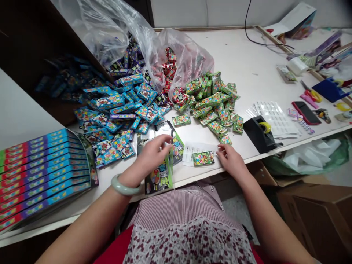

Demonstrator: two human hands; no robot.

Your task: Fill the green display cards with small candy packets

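My left hand [152, 156], with a pale green bangle at the wrist, is bent over a black-and-green printed carton [158, 179] by the table's front edge. Its fingers curl at the carton's upper edge, and part of the grip is hidden. More black-and-green printed card [177, 146] lies just beyond. My right hand [229, 159] has its fingers drawn together at the right edge of a white sticker sheet [189, 150]; anything between the fingertips is too small to make out. On that sheet lies a small green box [203, 158], just left of my right hand.
Piles of small blue boxes [118, 104] and green boxes [217, 101] spread behind my hands, with red ones in a clear plastic bag [189, 51]. Stacked multicoloured cartons [44, 172] stand left. A black tape dispenser [260, 134], sticker sheets [275, 115] and a phone [305, 112] lie right.
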